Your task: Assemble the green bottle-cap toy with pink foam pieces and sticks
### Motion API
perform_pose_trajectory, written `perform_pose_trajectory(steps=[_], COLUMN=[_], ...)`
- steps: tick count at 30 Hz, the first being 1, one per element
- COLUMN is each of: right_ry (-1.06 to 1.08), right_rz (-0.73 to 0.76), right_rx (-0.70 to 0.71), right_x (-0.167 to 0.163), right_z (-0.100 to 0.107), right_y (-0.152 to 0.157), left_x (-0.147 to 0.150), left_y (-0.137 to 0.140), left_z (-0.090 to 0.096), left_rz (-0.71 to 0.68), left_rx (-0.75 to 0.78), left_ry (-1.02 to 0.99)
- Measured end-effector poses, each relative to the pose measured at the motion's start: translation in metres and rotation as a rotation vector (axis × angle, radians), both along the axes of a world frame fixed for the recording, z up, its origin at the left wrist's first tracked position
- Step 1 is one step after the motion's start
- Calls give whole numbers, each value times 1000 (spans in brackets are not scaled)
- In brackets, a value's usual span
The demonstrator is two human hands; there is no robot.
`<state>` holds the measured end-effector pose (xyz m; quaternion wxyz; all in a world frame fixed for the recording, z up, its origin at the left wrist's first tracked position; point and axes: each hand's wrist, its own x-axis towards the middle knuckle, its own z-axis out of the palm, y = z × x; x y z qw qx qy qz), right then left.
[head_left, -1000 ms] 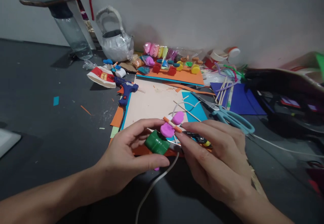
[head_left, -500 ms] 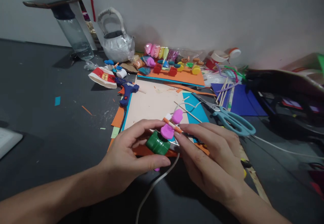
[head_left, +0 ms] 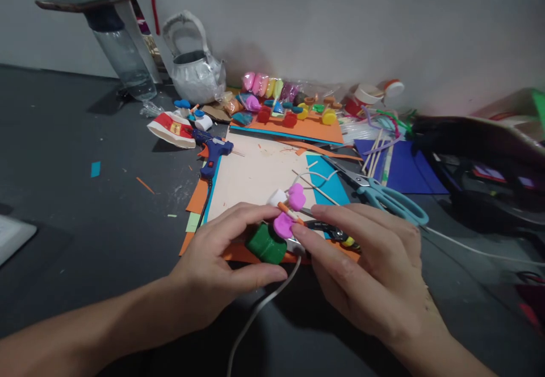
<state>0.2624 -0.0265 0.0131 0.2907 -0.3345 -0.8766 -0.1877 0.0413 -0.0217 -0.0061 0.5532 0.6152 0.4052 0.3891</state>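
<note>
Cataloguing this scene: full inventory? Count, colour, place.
green piece: 1, green, centre
pink pieces: 2, pink, centre
striped stick: 1, orange-white, centre
cream sheet: 1, cream, centre
other sheets: several, mixed, around
black tool: 1, black, centre
scissors: 1, light blue, right
glue gun: 1, blue, left
paper piece: 1, red-white, left
kettle: 1, silver, back left
bottle: 1, clear, left
clay packs: several, mixed, back
discs: several, mixed, back
tub: 1, red-white, back
wooden sticks: several, pale, right
cable: 1, white, foreground
clutter: unclear, black, right
left grip: 1, bare, foreground
right grip: 1, bare, foreground
</note>
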Motion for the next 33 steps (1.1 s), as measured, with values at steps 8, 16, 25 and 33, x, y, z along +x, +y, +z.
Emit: perform_pose_trajectory(steps=[8,16,25,33], right_ry=[27,340,291,286], right_rz=[-13,-63,-127,-94], right_rx=[27,-425,-409,-388], right_x=[-2,-14,-17,-18], right_z=[0,10,12,13], right_y=[-4,-3,-5,-4], left_x=[0,-1,-3,-5], left_y=[3,2,2,3], left_z=[-1,-6,-11,-11], left_rz=[-8,-76,-203,-216], left_rx=[111,469,689,680], left_ry=[103,312,553,546])
